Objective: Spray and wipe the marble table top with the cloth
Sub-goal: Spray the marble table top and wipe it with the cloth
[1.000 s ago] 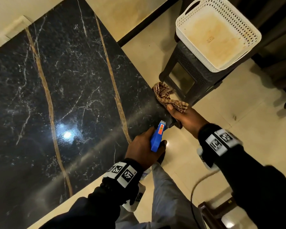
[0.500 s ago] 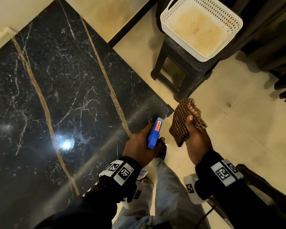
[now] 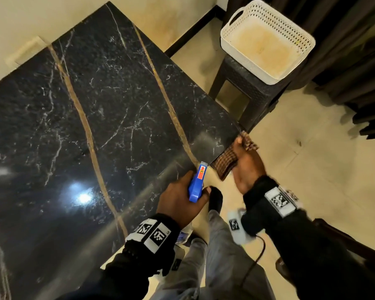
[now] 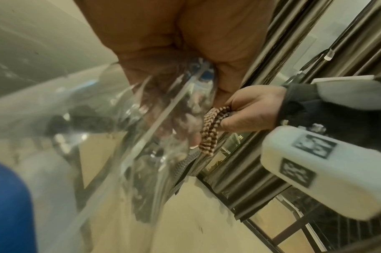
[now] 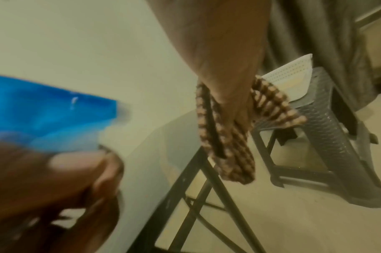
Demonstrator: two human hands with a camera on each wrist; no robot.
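My left hand (image 3: pixel 180 197) is wrapped round the clear plastic spray bottle with the blue trigger head (image 3: pixel 197 184), nozzle aimed out over the near right part of the black marble table top with gold veins (image 3: pixel 100 118). My right hand (image 3: pixel 247 167) pinches the brown checked cloth (image 3: pixel 224 166), folded, thumb on top, right at the table's near right corner; contact with the edge I cannot tell. Far right: white perforated plastic basket (image 3: pixel 266 18) on a dark woven-pattern stool (image 3: pixel 250 92).
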